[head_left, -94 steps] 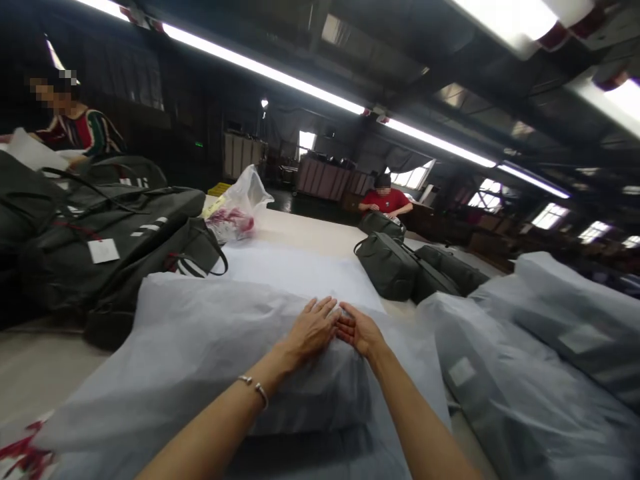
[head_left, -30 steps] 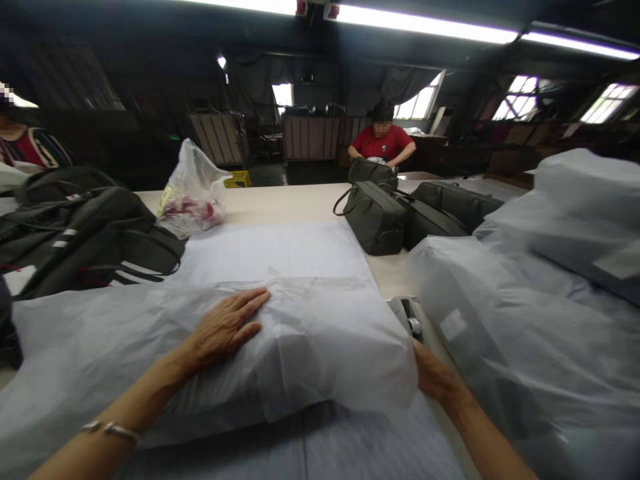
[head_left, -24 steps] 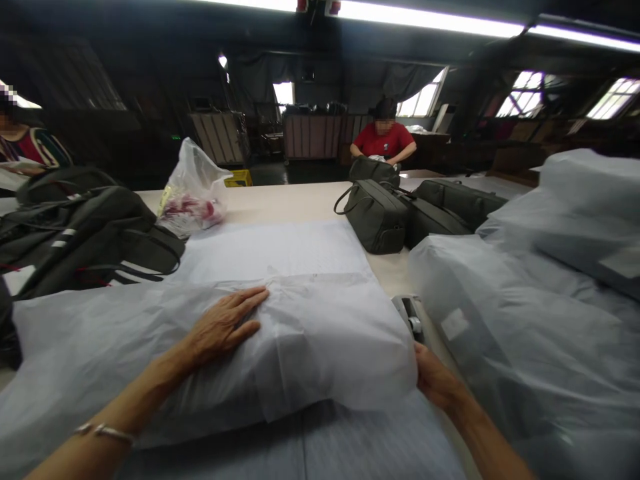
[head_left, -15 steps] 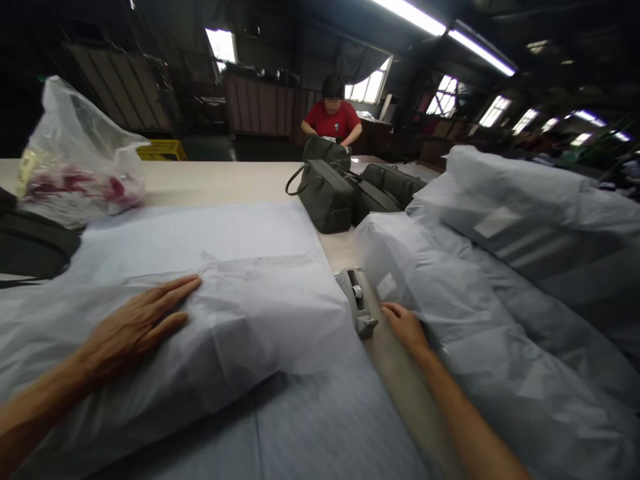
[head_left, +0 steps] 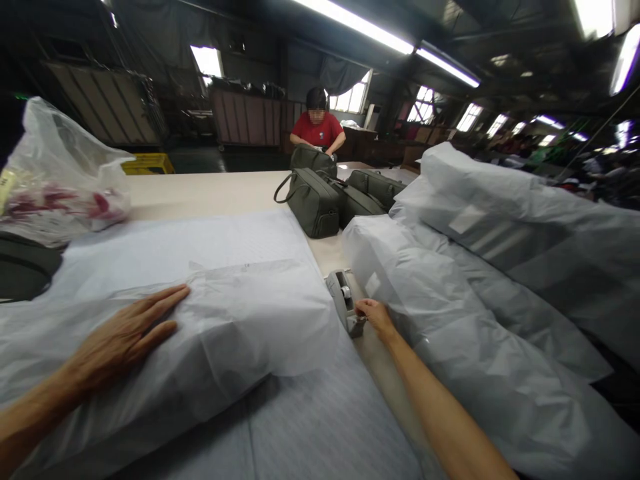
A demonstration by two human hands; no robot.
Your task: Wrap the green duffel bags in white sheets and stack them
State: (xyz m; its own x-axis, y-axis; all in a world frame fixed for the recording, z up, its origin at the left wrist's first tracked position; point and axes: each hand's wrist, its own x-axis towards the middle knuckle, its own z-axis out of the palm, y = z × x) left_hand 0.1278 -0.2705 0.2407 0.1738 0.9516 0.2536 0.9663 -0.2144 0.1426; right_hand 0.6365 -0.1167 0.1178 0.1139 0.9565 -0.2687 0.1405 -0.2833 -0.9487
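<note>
My left hand (head_left: 129, 333) lies flat, fingers stretched out, on a bulky package (head_left: 260, 313) in thin white wrapping. Beneath that package is a pale sheet (head_left: 305, 420) spread over the table. Just past the package's right end stands a grey tape dispenser (head_left: 338, 295) with a small roll in it. The fingers of my right hand (head_left: 376, 316) are pinched together at the dispenser's near end, where the tape comes off. The tape between the fingertips is too small to see clearly.
Several wrapped packages (head_left: 450, 300) are piled on the right. Dark green bags (head_left: 314, 200) stand at the far side, before a person in a red shirt (head_left: 320, 130). On the left are a clear plastic bag (head_left: 65, 180) and another dark bag (head_left: 25, 267).
My right hand has moved from beside the dispenser to its near end, and its fingers have closed there. My left hand stays flat on the package. The view has shifted slightly.
</note>
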